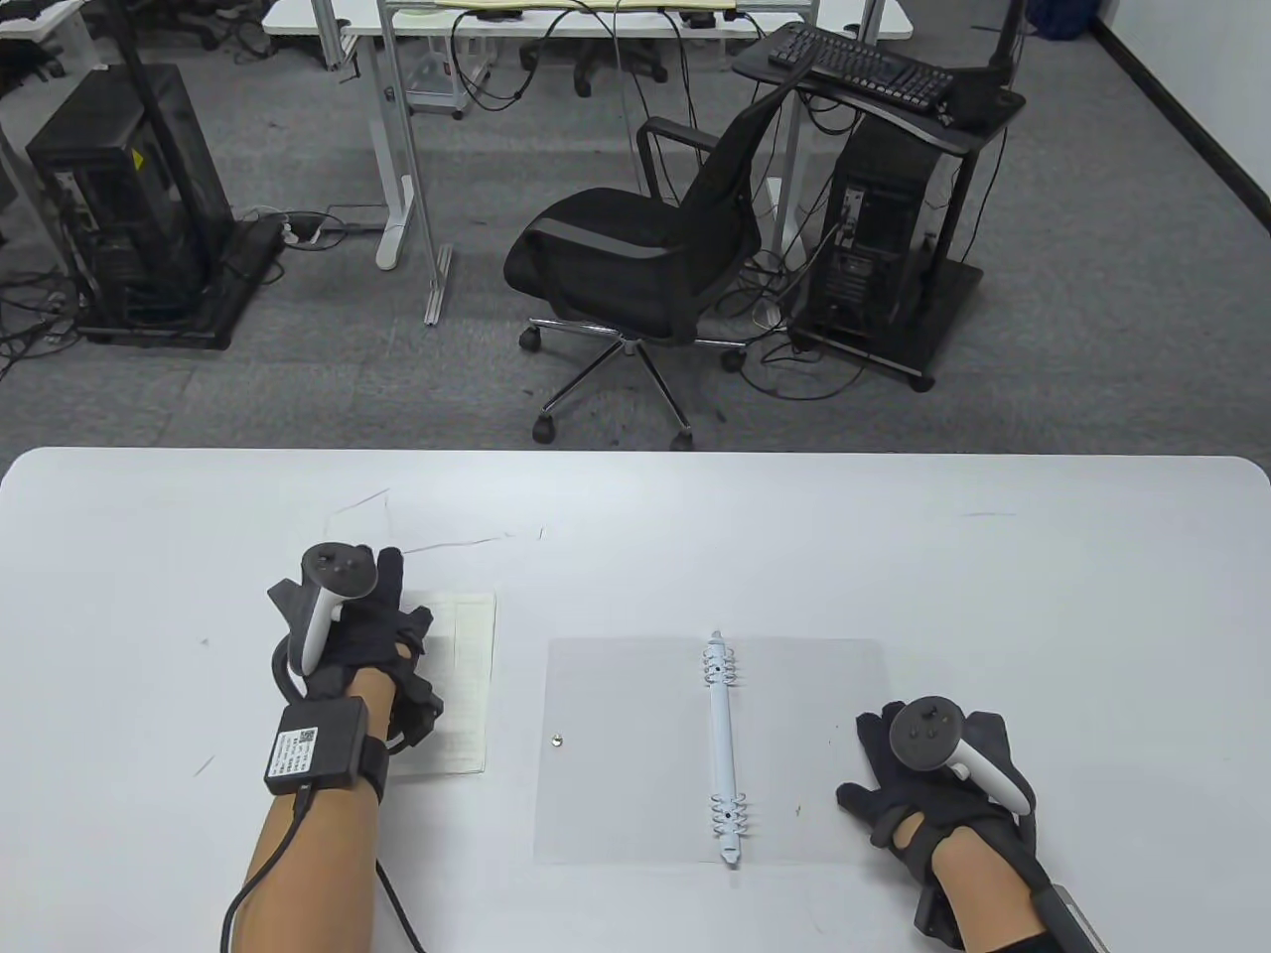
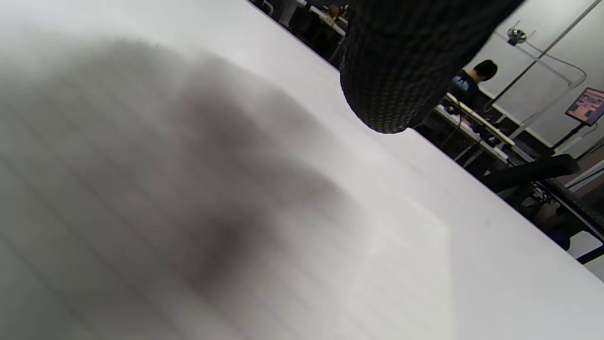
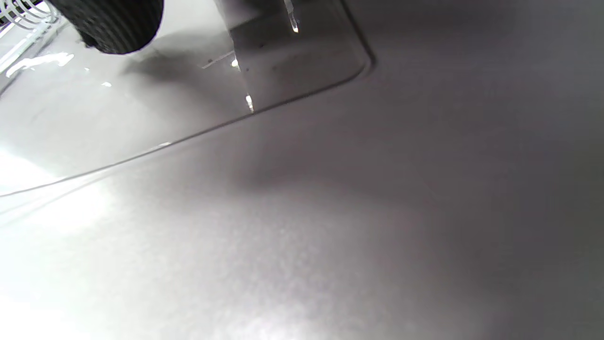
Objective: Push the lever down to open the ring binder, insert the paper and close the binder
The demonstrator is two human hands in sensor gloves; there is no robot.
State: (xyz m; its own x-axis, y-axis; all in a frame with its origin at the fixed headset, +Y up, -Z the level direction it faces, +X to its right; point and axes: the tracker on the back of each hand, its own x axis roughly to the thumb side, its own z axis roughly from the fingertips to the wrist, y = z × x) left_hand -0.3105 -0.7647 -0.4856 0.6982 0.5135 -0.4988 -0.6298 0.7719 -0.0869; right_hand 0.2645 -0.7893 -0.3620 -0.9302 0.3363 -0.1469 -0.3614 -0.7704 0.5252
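Observation:
A clear plastic ring binder (image 1: 616, 754) lies spread flat in the middle of the table, its white ring spine (image 1: 721, 747) running front to back with ring clusters at both ends. Left of it lies a lined paper sheet (image 1: 465, 675). My left hand (image 1: 382, 635) rests flat on the sheet's left part, fingers straight. My right hand (image 1: 923, 784) lies flat at the binder's right front corner, fingers spread on the cover edge. In the right wrist view one fingertip (image 3: 113, 23) sits on the clear cover (image 3: 292, 61). In the left wrist view one fingertip (image 2: 401, 66) hovers over the blurred paper (image 2: 188, 212).
The white table (image 1: 1043, 596) stretches wide to both sides of the binder, its far edge facing an office chair (image 1: 635, 258). Computer towers (image 1: 119, 199) stand on the floor beyond. A person (image 2: 472, 80) sits in the far background of the left wrist view.

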